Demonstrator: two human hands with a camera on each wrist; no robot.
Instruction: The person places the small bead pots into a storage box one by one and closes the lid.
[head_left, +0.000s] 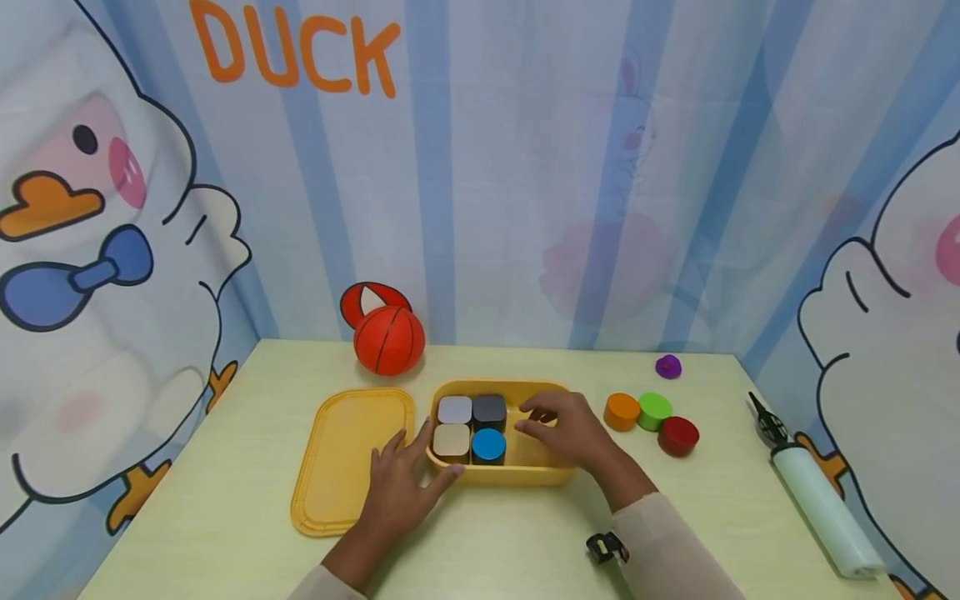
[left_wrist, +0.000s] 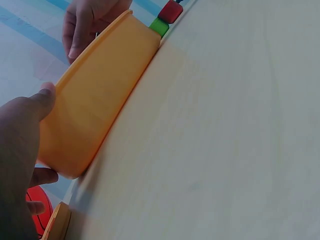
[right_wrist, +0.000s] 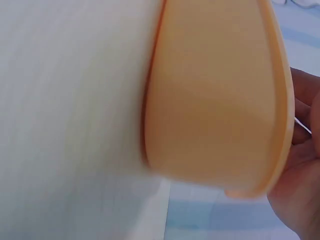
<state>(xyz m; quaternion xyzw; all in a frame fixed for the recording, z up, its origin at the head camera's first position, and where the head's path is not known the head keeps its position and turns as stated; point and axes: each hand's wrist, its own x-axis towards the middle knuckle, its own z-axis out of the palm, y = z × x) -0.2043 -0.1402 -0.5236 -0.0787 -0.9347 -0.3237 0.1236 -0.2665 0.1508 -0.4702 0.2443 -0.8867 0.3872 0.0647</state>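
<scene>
A yellow rectangular box (head_left: 517, 476) stands in the middle of the table. In its left half sit a light grey piece (head_left: 454, 409), a dark grey piece (head_left: 490, 411), a beige piece (head_left: 452, 442) and a blue round-topped piece (head_left: 488, 445). My left hand (head_left: 401, 483) spans the box's front left corner, fingers spread; in the left wrist view its thumb touches the rim. Above the right half of the box hovers my right hand (head_left: 566, 427), fingers loosely bent and thumb apart from them, with nothing visible between. The right wrist view shows that hand (right_wrist: 302, 165) behind the box rim.
Left of the box lies a flat yellow lid (head_left: 348, 467). A red ball (head_left: 389, 342) stands behind it. Orange (head_left: 622, 412), green (head_left: 655, 411) and red (head_left: 678, 437) round pieces sit to the right, near a small purple item (head_left: 668, 367). A pump (head_left: 825, 508) lies along the right edge.
</scene>
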